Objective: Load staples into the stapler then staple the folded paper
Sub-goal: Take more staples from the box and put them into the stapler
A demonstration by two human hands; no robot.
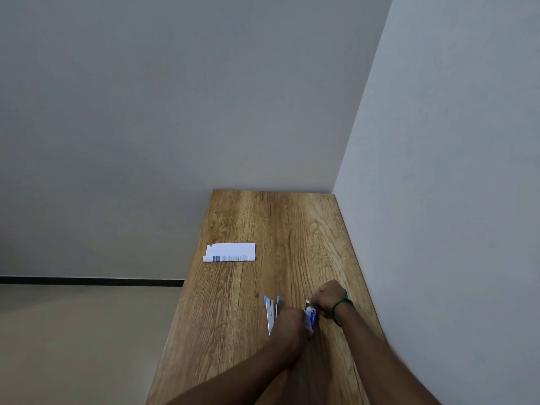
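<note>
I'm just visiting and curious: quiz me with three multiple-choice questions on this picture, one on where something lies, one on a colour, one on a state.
1. Where is the folded paper?
A on the floor
B at the table's left edge
C in a hand

2. What colour is the band on the right wrist?
A red
B green
C yellow

3. How is the stapler?
A opened out
B shut flat
C clamped on paper

Answers:
1 B, it lies alone by that edge, untouched.
2 B, green cord circles the wrist behind the right hand.
3 A, its metal rails show between the blue tips.
</note>
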